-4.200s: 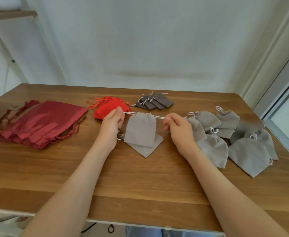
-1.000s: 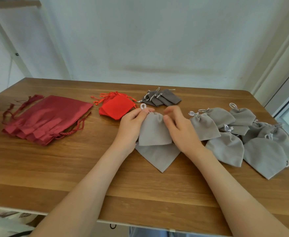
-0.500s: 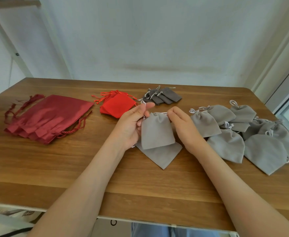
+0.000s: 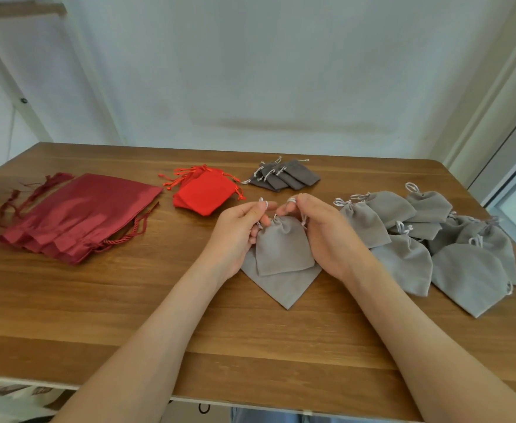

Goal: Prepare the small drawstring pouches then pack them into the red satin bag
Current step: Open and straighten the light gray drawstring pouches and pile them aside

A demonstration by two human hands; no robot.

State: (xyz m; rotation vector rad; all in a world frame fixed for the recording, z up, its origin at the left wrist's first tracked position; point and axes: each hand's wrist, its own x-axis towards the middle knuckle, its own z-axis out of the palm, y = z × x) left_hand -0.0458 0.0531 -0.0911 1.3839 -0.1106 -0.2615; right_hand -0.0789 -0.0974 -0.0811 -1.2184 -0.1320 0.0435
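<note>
A small light grey drawstring pouch hangs cinched at its mouth between my hands at the table's middle. My left hand pinches its white cord on the left. My right hand pinches the cord on the right. Under it lies another flat grey pouch. A stack of dark red satin bags lies at the left. To the right sits a pile of several cinched light grey pouches.
Bright red small pouches and dark grey small pouches lie toward the back of the wooden table. A white wall stands behind, a shelf frame at the far left, a window frame at the right.
My hands moved from spread apart with the cord stretched to close together over the pouch's mouth, which is now gathered. Both hands hold short loops of cord.
</note>
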